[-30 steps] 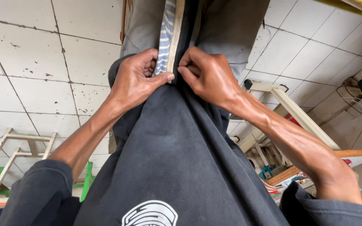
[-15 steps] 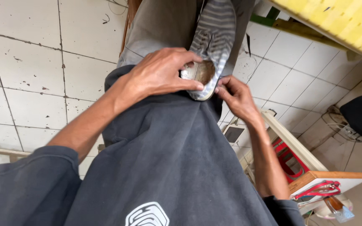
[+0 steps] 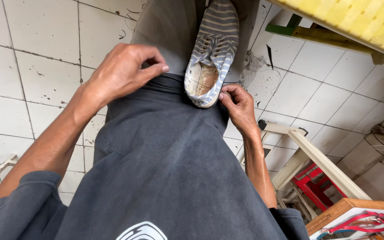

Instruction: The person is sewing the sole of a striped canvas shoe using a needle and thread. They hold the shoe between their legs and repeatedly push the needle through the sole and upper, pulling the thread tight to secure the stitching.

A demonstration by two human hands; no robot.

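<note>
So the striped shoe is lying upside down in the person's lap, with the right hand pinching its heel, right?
Not quite. The head view shows the shoe lying opening-up, its worn insole in sight, not upside down. It does rest in the lap, and the right hand does pinch its heel end.

I see one flat sign board (image 3: 370,218) low on my right: white face, brown wood edge, red marks.
</note>
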